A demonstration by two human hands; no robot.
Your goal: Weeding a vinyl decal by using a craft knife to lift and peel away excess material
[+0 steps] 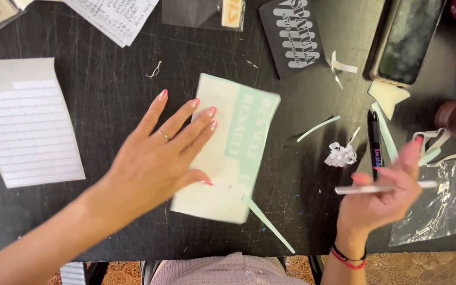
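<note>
Head view: lying mid-tabletop [106, 79], a mint sheet [233, 153], pinned under the left hand [159, 158], fingers spread flat on its left edge. Well right, right hand [383, 192] pinching a thin white tool [386, 187], blurred, near a pen [376, 142].

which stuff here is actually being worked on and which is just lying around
In use: left hand flat on the pale green sheet; right hand holding a thin silver tool.

Lying about: phone, black card, lined white sheet, black pen, curled paper scraps, clear plastic bag.
</note>
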